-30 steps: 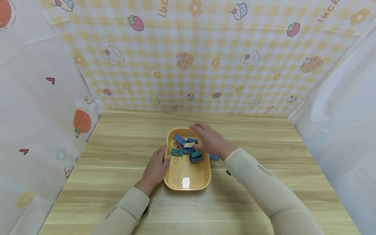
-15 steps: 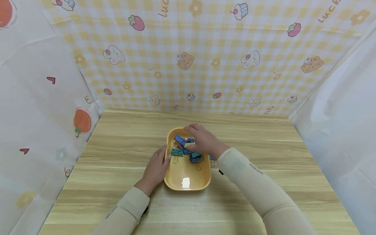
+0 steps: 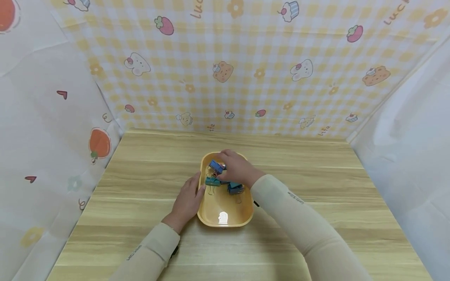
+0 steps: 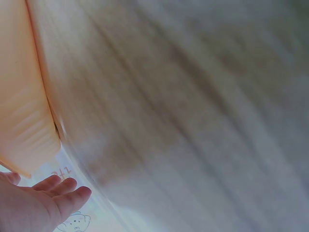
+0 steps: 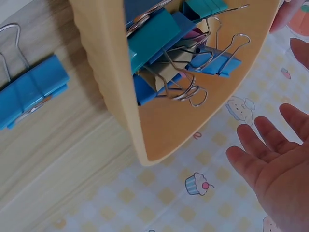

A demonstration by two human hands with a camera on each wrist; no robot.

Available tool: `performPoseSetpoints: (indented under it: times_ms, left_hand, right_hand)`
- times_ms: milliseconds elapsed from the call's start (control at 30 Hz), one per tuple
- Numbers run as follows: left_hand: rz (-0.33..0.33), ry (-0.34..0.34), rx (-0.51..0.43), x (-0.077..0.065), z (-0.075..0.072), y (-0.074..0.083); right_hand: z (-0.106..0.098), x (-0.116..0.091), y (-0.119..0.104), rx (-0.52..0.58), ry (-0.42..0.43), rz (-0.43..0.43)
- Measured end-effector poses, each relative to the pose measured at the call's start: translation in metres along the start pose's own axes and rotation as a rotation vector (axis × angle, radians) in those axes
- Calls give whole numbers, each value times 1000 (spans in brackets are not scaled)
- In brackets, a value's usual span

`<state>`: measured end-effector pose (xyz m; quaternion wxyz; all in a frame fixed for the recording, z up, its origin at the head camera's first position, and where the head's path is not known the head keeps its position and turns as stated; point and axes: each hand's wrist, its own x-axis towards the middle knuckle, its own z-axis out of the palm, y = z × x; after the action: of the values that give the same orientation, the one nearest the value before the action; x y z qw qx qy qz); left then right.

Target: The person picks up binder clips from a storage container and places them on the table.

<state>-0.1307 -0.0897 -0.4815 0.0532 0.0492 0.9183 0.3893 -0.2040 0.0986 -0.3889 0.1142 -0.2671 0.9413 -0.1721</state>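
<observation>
A yellow plastic tray [image 3: 211, 210] holds several binder clips, heaped toward its far half. A blue clip [image 3: 216, 167] and a teal clip [image 3: 212, 181] show left of my right hand [image 3: 237, 168], which hovers over the heap and covers part of it. The right wrist view shows this hand with fingers spread and nothing held. A cream binder clip [image 5: 171, 72] lies among the blue and teal ones there. My left hand [image 3: 188, 199] rests along the tray's left wall, thumb at the rim; its fingers look extended in the left wrist view.
One blue binder clip [image 5: 34, 87] lies on the wood-grain table [image 3: 147, 164] outside the tray's right side, hidden by my arm in the head view. A yellow checked cloth [image 3: 260, 50] stands behind the table, with white cloth [image 3: 42, 136] at the sides.
My right hand has moved left and slightly inward over the tray, covering more of the clips. The right forearm now hides the clip outside the tray. My left hand stays at the tray.
</observation>
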Motion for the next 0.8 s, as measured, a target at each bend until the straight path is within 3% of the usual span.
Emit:
performPoseSetpoints:
  times_ms: [233,800]
  left_hand:
    - [20,7,5,0,0,-1]
    - [29,15,-1,-1,-1,0]
  right_hand:
    - [6,11,-3,-72,-35,-21]
    - [16,30,-8,-41,-161,97]
